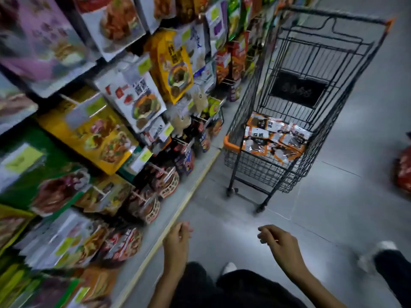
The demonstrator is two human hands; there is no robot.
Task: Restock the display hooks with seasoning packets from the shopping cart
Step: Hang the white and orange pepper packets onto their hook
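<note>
The cart (355, 18) stands on the grey floor (322, 230), just beside the display (29, 90) on the left. Seasoning packets (275, 138), orange and white, lie in a loose pile on the basket bottom. Hung packets (142, 101) fill the display in rows; the nearest are blurred. The left hand (178, 238) and right hand (278, 241) are low in view, well apart from the cart, fingers loosely curled, holding nothing. A red bag (403, 170) lies at the right edge.

display hooks (97, 107) stood left of shopping cart (295, 103) | seasoning packets (275, 138) lay in cart | left hand (178, 241) and right hand (278, 243) hung nearer, before cart
</note>
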